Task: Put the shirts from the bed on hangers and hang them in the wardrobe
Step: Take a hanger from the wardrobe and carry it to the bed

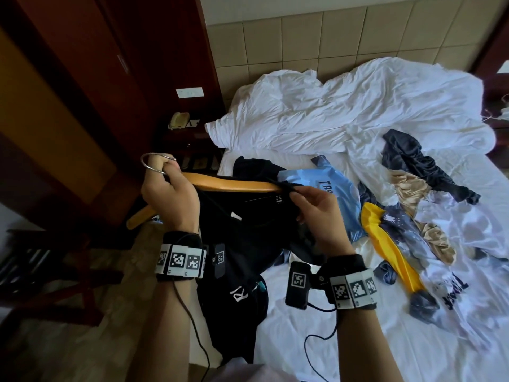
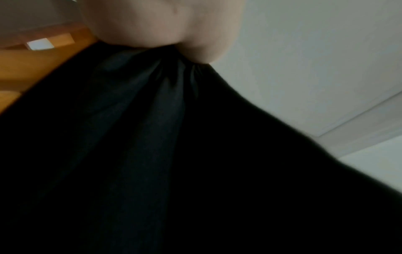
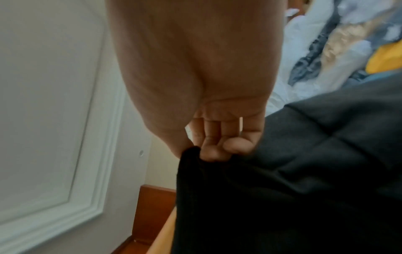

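Note:
A wooden hanger (image 1: 234,184) with a metal hook (image 1: 154,164) is held up over the bed's left edge. My left hand (image 1: 168,191) grips it at the neck, one finger through the hook. A black shirt (image 1: 237,244) drapes from the hanger, and its lower part lies on the bed. My right hand (image 1: 305,201) pinches the shirt's fabric at the hanger's right end. In the right wrist view the fingers (image 3: 217,151) curl on black cloth (image 3: 282,197). The left wrist view shows my palm (image 2: 163,25) over bunched black cloth (image 2: 152,137).
More clothes lie on the white bed (image 1: 330,340): a light blue shirt (image 1: 327,186), a yellow garment (image 1: 391,244), a white printed shirt (image 1: 454,271), a dark grey garment (image 1: 418,164) and a beige one (image 1: 413,186). A crumpled duvet (image 1: 358,106) fills the bed's head. Dark wooden furniture (image 1: 82,78) stands left.

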Available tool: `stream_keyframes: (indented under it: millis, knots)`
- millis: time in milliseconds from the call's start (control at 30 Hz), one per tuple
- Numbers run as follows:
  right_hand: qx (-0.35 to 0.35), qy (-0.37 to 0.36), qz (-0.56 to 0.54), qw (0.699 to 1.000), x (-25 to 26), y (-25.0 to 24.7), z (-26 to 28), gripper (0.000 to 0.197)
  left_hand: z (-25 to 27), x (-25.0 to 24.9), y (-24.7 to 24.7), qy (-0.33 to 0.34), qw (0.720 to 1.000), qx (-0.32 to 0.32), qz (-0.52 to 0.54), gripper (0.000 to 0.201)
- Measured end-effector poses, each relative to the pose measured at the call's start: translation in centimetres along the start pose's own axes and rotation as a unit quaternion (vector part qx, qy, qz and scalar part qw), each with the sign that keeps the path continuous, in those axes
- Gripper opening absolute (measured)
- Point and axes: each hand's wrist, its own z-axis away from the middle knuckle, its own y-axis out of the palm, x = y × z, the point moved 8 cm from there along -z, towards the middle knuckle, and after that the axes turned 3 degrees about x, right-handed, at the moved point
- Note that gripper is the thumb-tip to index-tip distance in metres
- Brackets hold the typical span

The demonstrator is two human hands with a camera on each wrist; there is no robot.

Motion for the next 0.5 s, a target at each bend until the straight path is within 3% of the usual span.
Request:
stream_keyframes:
  millis: [100, 333, 500]
  knots:
    - [0.008, -0.018, 0.009, 1.0, 0.2, 0.8, 0.0, 0.01, 0.3, -0.3, 0.3, 0.014, 1.0, 0.014, 0.007, 0.024]
    - [-0.003, -0.068, 0.061, 0.996, 1.4, 1.1, 0.1, 0.014, 1.7, -0.8, 2.8, 0.025, 0.991, 0.134, -0.013, 0.026]
    - [0.085, -0.086, 0.013, 0.993, 3.3, 5.2, 1.6, 0.018, 5.0, -2.2, 6.5, 0.08, 0.961, 0.254, -0.073, 0.026]
